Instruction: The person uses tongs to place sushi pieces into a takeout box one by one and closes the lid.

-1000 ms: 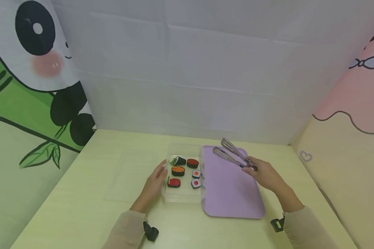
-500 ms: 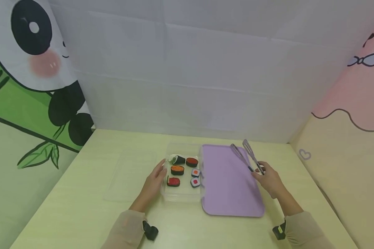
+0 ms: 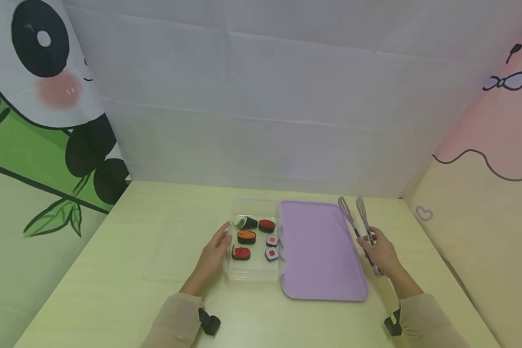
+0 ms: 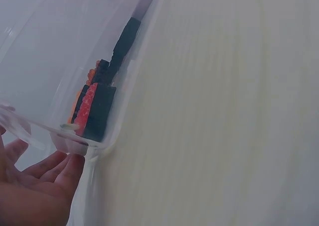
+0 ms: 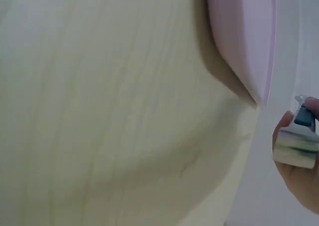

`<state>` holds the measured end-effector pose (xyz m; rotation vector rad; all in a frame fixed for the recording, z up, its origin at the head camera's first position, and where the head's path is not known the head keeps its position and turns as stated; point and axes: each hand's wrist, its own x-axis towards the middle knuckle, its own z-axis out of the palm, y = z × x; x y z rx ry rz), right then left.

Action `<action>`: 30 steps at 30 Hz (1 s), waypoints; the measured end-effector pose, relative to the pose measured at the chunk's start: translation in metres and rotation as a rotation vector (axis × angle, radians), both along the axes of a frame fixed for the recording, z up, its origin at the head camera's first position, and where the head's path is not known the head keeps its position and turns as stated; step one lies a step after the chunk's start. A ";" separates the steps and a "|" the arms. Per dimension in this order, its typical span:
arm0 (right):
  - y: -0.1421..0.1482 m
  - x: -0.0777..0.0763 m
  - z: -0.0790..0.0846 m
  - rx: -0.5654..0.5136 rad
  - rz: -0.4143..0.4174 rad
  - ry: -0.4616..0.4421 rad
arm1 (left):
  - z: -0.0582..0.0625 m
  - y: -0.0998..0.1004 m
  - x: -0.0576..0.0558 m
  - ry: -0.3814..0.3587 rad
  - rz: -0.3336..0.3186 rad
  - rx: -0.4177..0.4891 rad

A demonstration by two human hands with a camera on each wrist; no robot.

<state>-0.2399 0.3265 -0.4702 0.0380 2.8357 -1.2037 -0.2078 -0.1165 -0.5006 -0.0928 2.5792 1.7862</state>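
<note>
My left hand [image 3: 214, 250] rests along the left side of a clear plastic box [image 3: 254, 275]; in the left wrist view, fingertips [image 4: 75, 161] touch its wall. Inside lie several toy sushi pieces: a green-topped hand roll [image 3: 248, 223], red [image 3: 267, 225] and orange [image 3: 246, 237] roe pieces, a red-topped piece [image 3: 241, 253] and two white rolls [image 3: 271, 240]. My right hand [image 3: 380, 250] grips metal tongs [image 3: 361, 217] at mid-length, beside the right edge of the purple tray [image 3: 324, 261]. Their slotted heads point away, spread apart, with nothing between them.
A clear flat lid [image 3: 180, 241] lies on the pale table [image 3: 113, 285] left of the box. The purple tray sits against the box's right side. A white backdrop [image 3: 261, 121] stands behind, with cartoon-printed panels on both sides.
My right hand has drawn the tongs rightward from over the tray to its right edge, swinging the heads to point away. The left hand stays at the box; the sushi pieces keep their places.
</note>
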 end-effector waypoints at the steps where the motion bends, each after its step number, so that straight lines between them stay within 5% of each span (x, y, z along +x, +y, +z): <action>1: 0.002 -0.001 -0.002 0.010 -0.003 0.002 | 0.001 0.000 0.000 0.001 0.001 -0.001; 14: 0.018 -0.003 -0.022 0.013 -0.054 -0.085 | 0.004 0.001 0.005 0.004 0.005 -0.004; 22: 0.009 0.000 -0.019 -0.019 -0.033 -0.088 | 0.007 0.001 0.005 0.003 0.011 -0.010; 30: 0.006 0.002 -0.019 0.059 -0.033 -0.059 | 0.008 0.001 0.006 0.015 0.005 -0.013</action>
